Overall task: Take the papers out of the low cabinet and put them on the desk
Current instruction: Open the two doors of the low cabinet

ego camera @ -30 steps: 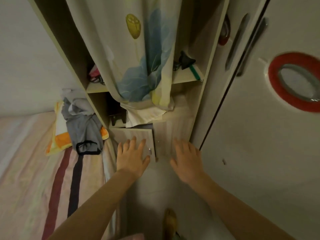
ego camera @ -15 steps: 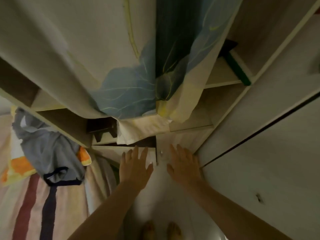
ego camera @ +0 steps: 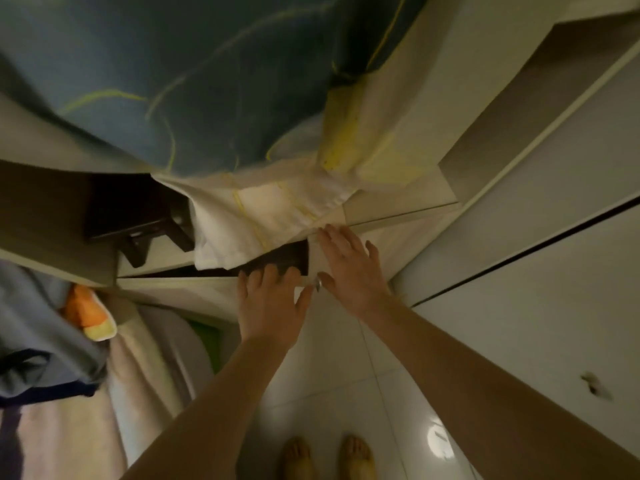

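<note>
The left hand point(ego camera: 272, 308) reaches down with fingers spread and slightly curled, their tips over the top edge of the left cabinet door point(ego camera: 194, 292), at the dark gap point(ego camera: 277, 259) that shows where the door stands ajar. It lies open on the door edge rather than gripping anything. The right hand point(ego camera: 349, 268) is just beside it, palm down and fingers splayed flat against the right cabinet door point(ego camera: 401, 244), with nothing held. Between the two thumbs a small metal knob point(ego camera: 317, 285) shows on the door front.

The papers are not visible; the inside of the low cabinet is only a dark slit, and what it holds cannot be told.

Just above the gap, the hem of a white curtain point(ego camera: 256, 223) with yellow lines hangs down and partly covers the opening; higher up the same cloth turns to a large blue print point(ego camera: 180, 81) that fills the upper part of the view. To the left of the hem, a dark wooden stool-like object point(ego camera: 135, 216) sits on the shelf point(ego camera: 156, 252) above the cabinet doors. On the right rise pale wardrobe panels point(ego camera: 540, 237), split by a dark seam.

At the far left a bed point(ego camera: 59, 438) with a striped sheet carries a grey garment point(ego camera: 38, 341) and an orange and yellow cushion point(ego camera: 86, 317). Below the arms is a glossy white tiled floor point(ego camera: 332, 393), and two bare feet point(ego camera: 325, 455) stand at the bottom edge.
</note>
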Demonstrator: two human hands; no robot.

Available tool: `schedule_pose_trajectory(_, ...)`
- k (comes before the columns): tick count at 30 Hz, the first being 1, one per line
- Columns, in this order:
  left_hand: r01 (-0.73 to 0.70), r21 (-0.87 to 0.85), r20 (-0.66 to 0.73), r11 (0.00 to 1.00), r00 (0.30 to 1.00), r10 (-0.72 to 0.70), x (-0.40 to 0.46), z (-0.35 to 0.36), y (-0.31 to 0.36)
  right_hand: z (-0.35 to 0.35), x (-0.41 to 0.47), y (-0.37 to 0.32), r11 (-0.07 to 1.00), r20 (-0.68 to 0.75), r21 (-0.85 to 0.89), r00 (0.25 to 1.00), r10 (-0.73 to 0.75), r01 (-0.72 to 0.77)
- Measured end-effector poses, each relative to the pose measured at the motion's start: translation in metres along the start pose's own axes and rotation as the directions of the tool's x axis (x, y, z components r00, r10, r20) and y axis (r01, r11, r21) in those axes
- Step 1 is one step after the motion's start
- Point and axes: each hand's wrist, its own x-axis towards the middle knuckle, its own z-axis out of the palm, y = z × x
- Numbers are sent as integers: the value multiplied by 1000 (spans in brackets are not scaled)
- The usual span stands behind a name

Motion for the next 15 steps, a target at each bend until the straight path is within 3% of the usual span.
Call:
schedule_pose_trajectory(7,29,-84,41,996,999,-25,-18,4,-5,2,-15,-8,999,-22,-31,1000,15,-15)
schedule_pose_trajectory(15,35,-73,113,997,993,-27,-67,5,-16,19,-58,-1,994,-87,97,994,67,-58)
